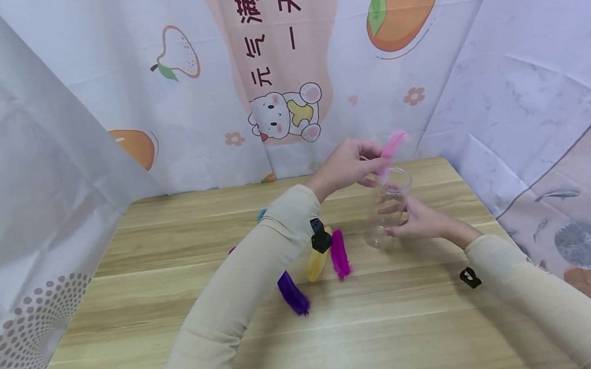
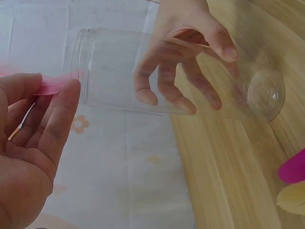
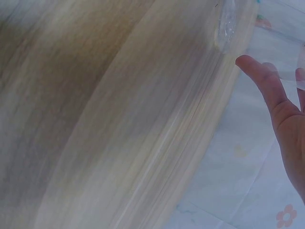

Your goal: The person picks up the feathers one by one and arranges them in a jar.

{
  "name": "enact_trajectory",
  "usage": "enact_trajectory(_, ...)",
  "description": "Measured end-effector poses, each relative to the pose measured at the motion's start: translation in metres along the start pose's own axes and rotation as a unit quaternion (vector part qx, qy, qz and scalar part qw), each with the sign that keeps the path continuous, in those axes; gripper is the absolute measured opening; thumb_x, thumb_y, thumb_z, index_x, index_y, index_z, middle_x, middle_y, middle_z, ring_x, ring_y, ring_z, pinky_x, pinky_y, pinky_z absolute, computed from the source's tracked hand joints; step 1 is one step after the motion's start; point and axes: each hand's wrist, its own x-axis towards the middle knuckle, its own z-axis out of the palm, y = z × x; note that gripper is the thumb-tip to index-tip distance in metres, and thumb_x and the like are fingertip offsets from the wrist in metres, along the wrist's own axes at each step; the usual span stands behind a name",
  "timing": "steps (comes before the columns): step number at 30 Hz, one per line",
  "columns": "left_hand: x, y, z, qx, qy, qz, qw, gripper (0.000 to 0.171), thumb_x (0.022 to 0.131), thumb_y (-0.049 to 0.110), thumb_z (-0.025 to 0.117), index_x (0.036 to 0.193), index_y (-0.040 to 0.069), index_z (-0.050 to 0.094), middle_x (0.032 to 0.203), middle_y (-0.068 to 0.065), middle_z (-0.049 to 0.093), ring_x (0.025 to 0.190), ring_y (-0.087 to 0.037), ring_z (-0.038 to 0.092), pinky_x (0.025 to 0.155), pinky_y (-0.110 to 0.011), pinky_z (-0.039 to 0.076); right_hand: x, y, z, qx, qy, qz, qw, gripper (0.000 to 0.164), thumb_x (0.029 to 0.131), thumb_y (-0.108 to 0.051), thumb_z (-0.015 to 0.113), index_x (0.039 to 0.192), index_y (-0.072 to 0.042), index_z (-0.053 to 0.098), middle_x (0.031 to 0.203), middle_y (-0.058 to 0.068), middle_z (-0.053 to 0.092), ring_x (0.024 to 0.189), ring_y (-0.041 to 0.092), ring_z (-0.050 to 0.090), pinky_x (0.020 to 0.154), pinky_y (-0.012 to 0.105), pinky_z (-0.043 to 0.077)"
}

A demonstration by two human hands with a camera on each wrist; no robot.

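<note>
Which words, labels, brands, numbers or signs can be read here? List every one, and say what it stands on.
"元气满": printed on the patterned curtain behind the table, turned sideways, reading upward.
"一天": on the same curtain, right of the first line, also sideways.
Clear jar and pink feather: no text to be seen.
Black wrist piece: any marking is too small to read.

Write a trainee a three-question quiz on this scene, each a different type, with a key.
1. Which hand holds the pink feather at the mouth of the clear jar?
2. True or false: the clear jar has a lid on.
3. Of these, lying on the table, which is nearest the clear jar? A: purple feather; B: yellow feather; C: magenta feather.

Key: 1. The left hand. 2. False. 3. C.
</note>
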Motion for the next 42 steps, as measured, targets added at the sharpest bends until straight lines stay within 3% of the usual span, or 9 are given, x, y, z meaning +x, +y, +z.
enact_trajectory(10,0.000,0.000,0.001,0.013,-0.013,0.009,0.9998,0.023,0.098,0.007,0.068,0.119,-0.003,0.067,0.099,-0.014,0.070,0.091,-0.024,0.071,0.071,-0.035,0.062,0.000,-0.002,0.001,-0.003,-0.005,-0.005,1.000,0.096,0.086,0.009,0.075,0.153,-0.022,0.014,0.142,0.033,0.037,0.127,0.061,0.045,0.083,0.041,0.060)
enact_trajectory(19,-0.001,-0.003,0.002,0.066,-0.015,0.044,0.9967,0.017,0.099,0.008,0.067,0.113,-0.001,0.068,0.098,-0.013,0.070,0.091,-0.028,0.070,0.069,-0.033,0.062,-0.001,-0.002,0.002,0.000,0.002,0.008,1.000,0.096,0.083,0.015,0.074,0.154,-0.013,0.015,0.144,0.038,0.033,0.127,0.064,0.042,0.083,0.041,0.060)
enact_trajectory(23,-0.002,-0.001,0.006,0.077,-0.014,0.065,0.9948,0.017,0.099,0.012,0.067,0.107,-0.002,0.071,0.097,-0.009,0.069,0.087,-0.025,0.070,0.067,-0.032,0.062,-0.001,-0.003,0.002,0.009,0.000,0.009,1.000,0.089,0.084,0.013,0.075,0.151,-0.009,0.021,0.143,0.037,0.036,0.127,0.062,0.043,0.082,0.042,0.060)
enact_trajectory(27,0.000,0.000,0.012,0.100,-0.017,0.102,0.9895,0.017,0.099,0.014,0.068,0.102,-0.001,0.076,0.090,-0.005,0.072,0.080,-0.017,0.069,0.067,-0.029,0.060,-0.001,-0.003,0.002,0.014,-0.005,0.007,1.000,0.082,0.085,0.010,0.076,0.149,-0.005,0.027,0.143,0.034,0.038,0.128,0.060,0.044,0.083,0.042,0.060)
enact_trajectory(33,0.003,-0.003,0.018,0.173,0.010,0.138,0.9752,0.014,0.098,0.016,0.070,0.100,0.006,0.079,0.090,0.004,0.075,0.087,-0.006,0.066,0.085,-0.022,0.053,-0.002,-0.002,0.001,0.010,-0.007,0.009,1.000,0.077,0.085,0.007,0.077,0.145,-0.003,0.029,0.143,0.038,0.036,0.129,0.060,0.044,0.085,0.040,0.060)
enact_trajectory(37,0.002,-0.007,0.017,0.203,0.022,0.118,0.9718,0.018,0.098,0.023,0.070,0.105,0.009,0.079,0.103,0.005,0.074,0.103,-0.005,0.061,0.095,-0.019,0.046,-0.002,-0.003,0.001,0.007,-0.005,0.013,1.000,0.079,0.085,0.009,0.076,0.147,-0.002,0.027,0.143,0.037,0.036,0.129,0.062,0.042,0.084,0.040,0.060)
enact_trajectory(42,0.000,-0.013,0.016,0.198,0.022,0.086,0.9762,0.023,0.099,0.028,0.069,0.110,0.010,0.078,0.114,0.003,0.070,0.112,-0.006,0.057,0.096,-0.018,0.044,-0.002,-0.004,0.001,-0.001,0.001,0.018,1.000,0.088,0.083,0.010,0.076,0.151,-0.003,0.022,0.146,0.035,0.033,0.129,0.064,0.040,0.082,0.040,0.060)
